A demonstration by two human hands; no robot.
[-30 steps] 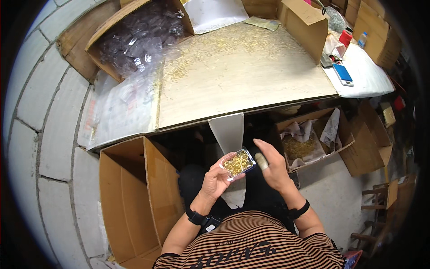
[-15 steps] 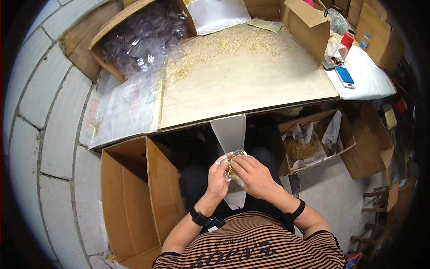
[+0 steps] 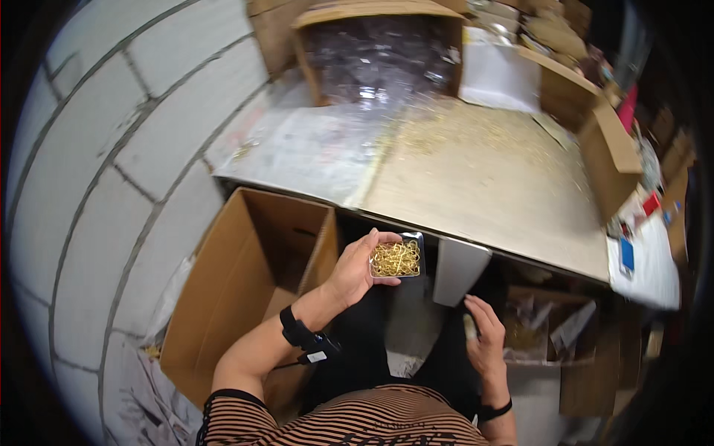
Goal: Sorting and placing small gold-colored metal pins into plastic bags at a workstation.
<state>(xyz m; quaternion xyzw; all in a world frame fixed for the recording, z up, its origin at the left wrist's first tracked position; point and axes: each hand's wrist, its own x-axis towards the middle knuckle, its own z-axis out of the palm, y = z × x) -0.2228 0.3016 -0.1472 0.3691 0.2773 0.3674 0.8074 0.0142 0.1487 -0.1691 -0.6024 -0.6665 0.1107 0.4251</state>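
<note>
A small clear plastic box (image 3: 422, 256), filled with thin gold-coloured wire-like pieces (image 3: 396, 259), rests in my left hand (image 3: 353, 273). My thumb and fingers wrap round its left side, above the edge of the big carton. The exact kind of the gold pieces is too small to make out. My right hand (image 3: 485, 336) is apart from the box, low over my right leg, fingers loosely stretched. A pale yellowish band shows by its thumb. Nothing else shows in that hand. A white panel (image 3: 460, 271) slopes down from the table edge between the two hands.
An open cardboard carton (image 3: 216, 290) stands left of my legs. The table (image 3: 476, 193) carries scattered gold bits and a carton of clear plastic boxes (image 3: 383, 63). Another carton (image 3: 550, 327) with gold pieces sits under the table at right. A blue-topped scale (image 3: 626, 256) lies far right.
My left hand has carried the filled box up and left toward the big carton. My right hand has let go of it and moved down to the right. The whole view has swung left.
</note>
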